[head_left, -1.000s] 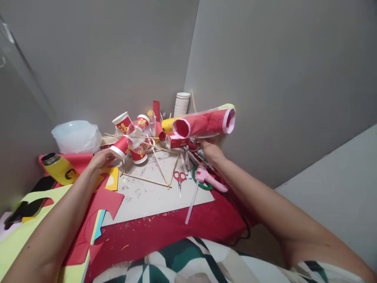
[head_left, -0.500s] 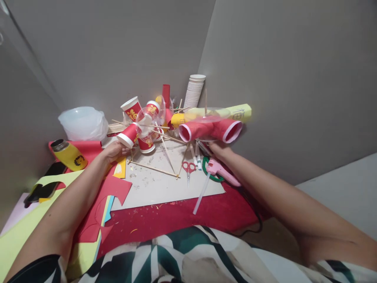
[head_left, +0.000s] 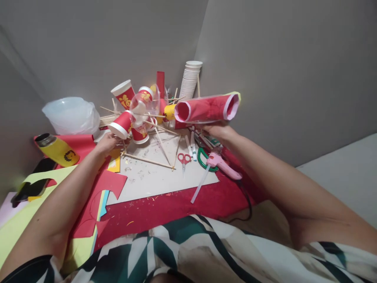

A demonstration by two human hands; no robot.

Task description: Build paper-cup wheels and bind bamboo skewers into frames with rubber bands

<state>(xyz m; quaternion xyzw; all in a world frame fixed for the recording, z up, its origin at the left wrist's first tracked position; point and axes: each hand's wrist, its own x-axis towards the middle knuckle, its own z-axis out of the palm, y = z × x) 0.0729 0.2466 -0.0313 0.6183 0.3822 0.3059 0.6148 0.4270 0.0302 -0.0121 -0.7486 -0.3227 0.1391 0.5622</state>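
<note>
My left hand (head_left: 108,143) is closed at the near-left corner of a wooden stick frame (head_left: 149,161), its fingertips partly hidden behind a cup. A wheel of red-and-white paper cups (head_left: 120,122) around clear plastic discs (head_left: 140,112) stands on this frame. My right hand (head_left: 219,129) grips a paper model from below, with its fingers partly hidden. At the front of that model is a red paper tube (head_left: 204,109) with pink-rimmed open ends. A yellow roll (head_left: 170,112) shows behind the tube's left end. Below my right hand are green-handled scissors (head_left: 203,159) and a pink glue gun (head_left: 225,165).
Red-handled scissors (head_left: 184,159) and markers (head_left: 193,146) lie on a white board (head_left: 141,184). A stack of white cups (head_left: 190,80) leans at the back. To the left are a bagged plastic bowl (head_left: 70,116), a yellow bottle (head_left: 59,151) and cut coloured paper (head_left: 110,182).
My right hand has raised and tipped the paper model, so the clear disc and stick on its top no longer show as before. The left hand stays at the frame. The view has shifted slightly.
</note>
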